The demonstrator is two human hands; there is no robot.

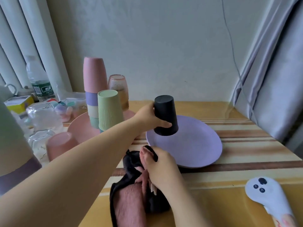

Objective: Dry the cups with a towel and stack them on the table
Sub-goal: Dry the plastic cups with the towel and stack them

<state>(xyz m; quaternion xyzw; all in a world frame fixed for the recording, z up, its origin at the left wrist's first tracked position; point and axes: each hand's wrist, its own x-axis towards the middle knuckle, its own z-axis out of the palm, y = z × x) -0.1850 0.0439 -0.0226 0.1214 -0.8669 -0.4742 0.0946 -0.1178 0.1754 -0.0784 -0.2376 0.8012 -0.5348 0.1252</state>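
Observation:
My left hand (151, 117) grips a black cup (165, 115), upside down and tilted, just above the near-left part of a purple plate (201, 145). Nearer to me, my right hand (161, 167) holds a pink and black towel (129, 199) that hangs down onto the table. To the left, a tall stack of upturned cups (93, 89) with a pink one on top stands on a pink plate (80, 128). A green cup (109, 108) and an amber glass (118, 89) stand upside down beside it.
A pink upturned cup (61, 145) and clear glasses (43, 117) sit at the left, with a water bottle (38, 79) and small boxes behind. A white ghost-shaped object (268, 195) lies at the near right. A curtain (275, 79) hangs along the table's right edge.

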